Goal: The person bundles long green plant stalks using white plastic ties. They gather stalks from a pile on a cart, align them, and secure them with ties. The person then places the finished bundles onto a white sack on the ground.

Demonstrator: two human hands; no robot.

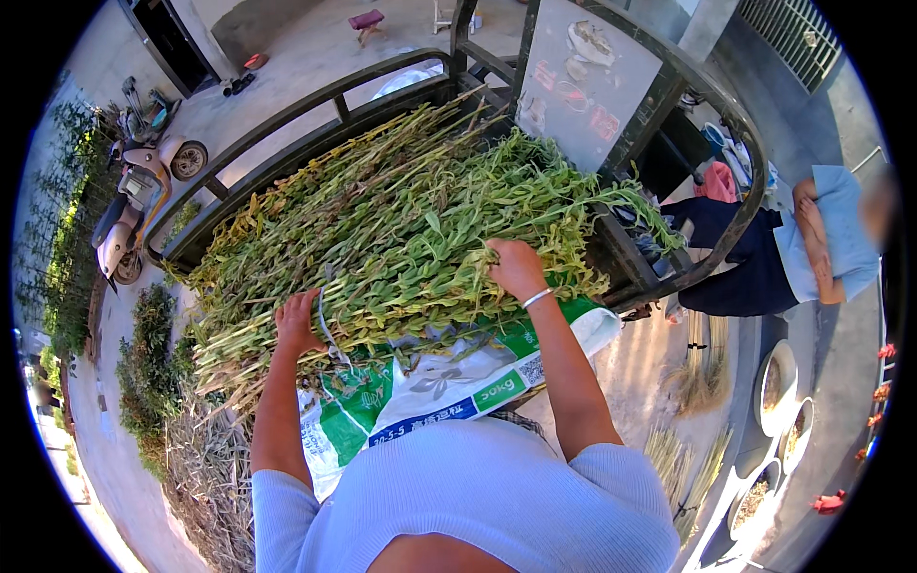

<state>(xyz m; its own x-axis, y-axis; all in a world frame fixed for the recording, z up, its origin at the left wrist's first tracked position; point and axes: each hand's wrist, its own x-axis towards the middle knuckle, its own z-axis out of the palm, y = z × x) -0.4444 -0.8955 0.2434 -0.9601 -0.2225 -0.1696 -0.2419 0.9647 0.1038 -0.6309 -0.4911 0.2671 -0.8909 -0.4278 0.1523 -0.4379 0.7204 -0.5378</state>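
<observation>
As the head view shows the leafy stalks (382, 229) just beyond the green-and-white sack (411, 382), gathering their near edge seems the step in hand; the next move likely calls for even, two-handed control. Beyond the sack's left end, my left hand (299, 322) touches stalks, how closed I cannot tell; beyond its right half, my right hand (517, 270) curls its grip narrowly round some.

You see a parked scooter (138, 186) | climbing greenery (69, 239) left of it | dark doorway (175, 43) beyond it | maroon stool (366, 19) beyond it, rightward | person (833, 234), arms folded, far right of it | round trays (784, 357) far right of it, nearer you
</observation>
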